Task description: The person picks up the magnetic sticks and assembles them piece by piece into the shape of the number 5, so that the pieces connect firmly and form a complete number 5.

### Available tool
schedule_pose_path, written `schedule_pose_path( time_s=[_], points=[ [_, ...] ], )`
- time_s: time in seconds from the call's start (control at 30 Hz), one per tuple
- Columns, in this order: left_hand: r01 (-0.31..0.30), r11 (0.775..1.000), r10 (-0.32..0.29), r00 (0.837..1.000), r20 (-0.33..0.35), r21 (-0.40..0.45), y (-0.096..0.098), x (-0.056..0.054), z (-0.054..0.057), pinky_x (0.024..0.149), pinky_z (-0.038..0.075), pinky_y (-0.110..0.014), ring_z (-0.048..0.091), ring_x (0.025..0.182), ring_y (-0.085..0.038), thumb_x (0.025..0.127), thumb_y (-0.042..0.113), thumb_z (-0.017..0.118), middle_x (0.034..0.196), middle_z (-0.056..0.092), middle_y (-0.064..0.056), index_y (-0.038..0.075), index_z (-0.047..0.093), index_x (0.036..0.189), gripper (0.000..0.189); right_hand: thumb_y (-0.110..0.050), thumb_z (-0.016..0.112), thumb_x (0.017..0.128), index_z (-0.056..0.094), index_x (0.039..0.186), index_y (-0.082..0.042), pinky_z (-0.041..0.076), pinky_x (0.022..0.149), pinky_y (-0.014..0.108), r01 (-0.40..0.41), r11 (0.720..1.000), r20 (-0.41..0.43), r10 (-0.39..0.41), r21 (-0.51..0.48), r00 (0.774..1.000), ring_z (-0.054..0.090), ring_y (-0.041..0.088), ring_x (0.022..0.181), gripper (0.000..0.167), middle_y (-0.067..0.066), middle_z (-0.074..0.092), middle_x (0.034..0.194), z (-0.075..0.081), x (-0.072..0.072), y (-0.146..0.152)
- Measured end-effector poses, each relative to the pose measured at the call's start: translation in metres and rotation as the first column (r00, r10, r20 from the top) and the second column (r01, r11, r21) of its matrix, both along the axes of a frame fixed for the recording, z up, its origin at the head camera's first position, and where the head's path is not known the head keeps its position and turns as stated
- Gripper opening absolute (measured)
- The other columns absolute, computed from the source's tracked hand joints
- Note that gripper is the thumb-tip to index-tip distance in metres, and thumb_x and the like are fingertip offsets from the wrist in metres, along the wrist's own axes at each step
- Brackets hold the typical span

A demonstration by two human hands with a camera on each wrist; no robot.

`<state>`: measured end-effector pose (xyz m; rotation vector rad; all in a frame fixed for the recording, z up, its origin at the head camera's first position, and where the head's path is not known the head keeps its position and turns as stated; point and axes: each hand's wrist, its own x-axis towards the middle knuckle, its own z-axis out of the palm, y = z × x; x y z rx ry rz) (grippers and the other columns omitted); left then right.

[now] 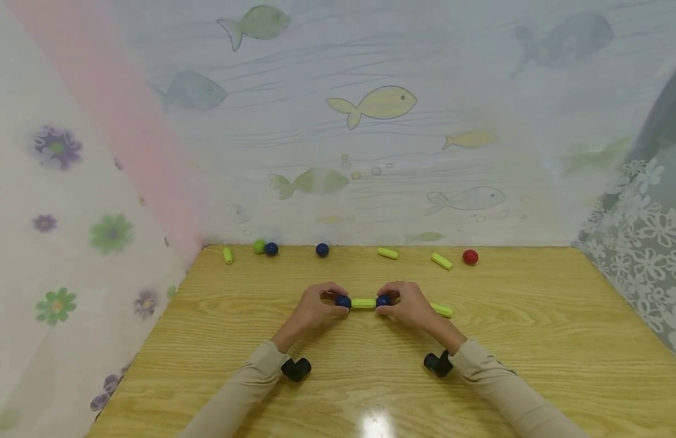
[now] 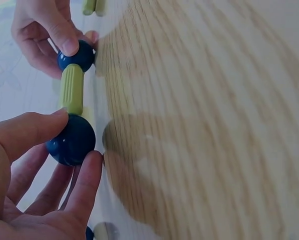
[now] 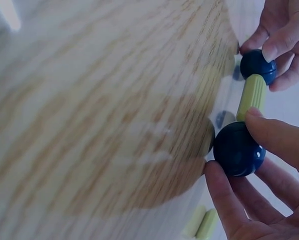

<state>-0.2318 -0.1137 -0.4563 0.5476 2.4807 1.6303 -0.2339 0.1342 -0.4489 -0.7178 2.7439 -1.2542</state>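
Note:
A ribbed yellow-green rod [image 1: 363, 303] lies between two dark blue balls and touches both, low over the wooden table. My left hand [image 1: 316, 306] pinches the left blue ball [image 2: 72, 140] between thumb and fingers. On the other end, the right blue ball [image 3: 239, 149] is gripped by the thumb and fingers of my right hand [image 1: 409, 304]. Both wrist views show the rod running straight from one ball to the other. Partly behind my right hand lies another yellow-green rod [image 1: 442, 310].
Along the table's back edge lie a green ball [image 1: 259, 246], a blue ball [image 1: 271, 249] beside it, another blue ball [image 1: 322, 249], a red ball [image 1: 470, 257] and several yellow-green rods [image 1: 387, 253]. Fish-patterned cloth [image 1: 370, 182] hangs behind the wooden table [image 1: 365, 377].

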Motion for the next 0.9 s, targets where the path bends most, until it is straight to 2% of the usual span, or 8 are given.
schedule_pose_path(
  time_s=[0.13, 0.27, 0.37, 0.43, 0.53, 0.67, 0.9],
  points=[
    [-0.01, 1.0, 0.01, 1.0, -0.002, -0.009, -0.003, 0.0, 0.0, 0.082, 0.051, -0.037, 0.062, 0.097, -0.026, 0.081, 0.006, 0.075, 0.105, 0.065, -0.009, 0.002, 0.067, 0.106, 0.027, -0.012, 0.077, 0.08, 0.068, 0.105, 0.002, 0.054, 0.074, 0.036, 0.004, 1.0, 0.003, -0.004, -0.01, 1.0, 0.065, 0.025, 0.086, 0.03, 0.012, 0.067, 0.1, 0.0, 0.001, 0.001],
    [-0.023, 1.0, 0.023, 1.0, -0.002, 0.01, -0.011, 0.001, 0.001, 0.082, 0.051, -0.037, 0.061, 0.099, -0.03, 0.08, 0.006, 0.075, 0.106, 0.065, -0.013, 0.001, 0.067, 0.106, 0.028, -0.013, 0.077, 0.08, 0.069, 0.106, 0.001, 0.054, 0.073, 0.034, 0.016, 1.0, 0.013, -0.016, -0.013, 1.0, 0.065, 0.024, 0.086, 0.03, 0.011, 0.067, 0.101, -0.001, 0.002, 0.001],
    [-0.047, 0.999, 0.046, 0.999, 0.024, 0.012, -0.018, 0.007, 0.013, 0.083, 0.051, -0.041, 0.059, 0.103, -0.036, 0.082, 0.002, 0.073, 0.111, 0.062, -0.021, -0.004, 0.064, 0.109, 0.029, -0.014, 0.077, 0.08, 0.069, 0.107, 0.0, 0.054, 0.073, 0.033, 0.026, 1.0, 0.024, -0.026, -0.008, 0.999, 0.064, 0.023, 0.086, 0.032, 0.012, 0.066, 0.103, -0.002, 0.003, 0.0],
    [-0.063, 0.998, 0.063, 0.997, 0.036, 0.011, -0.025, 0.009, 0.019, 0.083, 0.051, -0.041, 0.059, 0.103, -0.036, 0.082, 0.001, 0.071, 0.113, 0.061, -0.023, -0.005, 0.064, 0.11, 0.03, -0.014, 0.077, 0.08, 0.069, 0.107, 0.0, 0.054, 0.072, 0.033, 0.031, 0.999, 0.027, -0.031, -0.006, 0.999, 0.064, 0.024, 0.086, 0.032, 0.012, 0.066, 0.105, -0.001, 0.003, -0.001],
    [-0.093, 0.996, 0.093, 0.995, 0.038, -0.003, -0.039, 0.005, 0.019, 0.08, 0.052, -0.037, 0.06, 0.102, -0.031, 0.083, 0.002, 0.071, 0.114, 0.061, -0.02, -0.003, 0.064, 0.111, 0.029, -0.014, 0.077, 0.08, 0.069, 0.107, 0.0, 0.054, 0.072, 0.034, 0.031, 0.999, 0.023, -0.031, -0.008, 0.999, 0.064, 0.024, 0.086, 0.032, 0.013, 0.065, 0.106, -0.001, 0.003, -0.001],
    [-0.14, 0.99, 0.14, 0.989, 0.051, -0.006, -0.061, -0.006, 0.01, 0.076, 0.054, -0.033, 0.06, 0.102, -0.027, 0.084, 0.005, 0.072, 0.116, 0.061, -0.016, 0.0, 0.065, 0.113, 0.031, -0.014, 0.077, 0.08, 0.069, 0.107, 0.0, 0.054, 0.071, 0.033, 0.028, 1.0, 0.008, -0.028, -0.004, 1.0, 0.064, 0.024, 0.085, 0.032, 0.013, 0.065, 0.105, -0.002, 0.003, 0.0],
    [-0.228, 0.973, 0.229, 0.973, 0.04, -0.019, -0.097, -0.01, 0.016, 0.079, 0.053, -0.04, 0.057, 0.106, -0.033, 0.086, 0.006, 0.069, 0.119, 0.058, -0.022, -0.004, 0.06, 0.118, 0.035, -0.014, 0.077, 0.079, 0.07, 0.106, 0.0, 0.054, 0.071, 0.032, 0.037, 0.999, -0.003, -0.037, -0.001, 0.999, 0.065, 0.022, 0.084, 0.031, 0.012, 0.066, 0.103, -0.004, 0.002, 0.0]
  ],
)
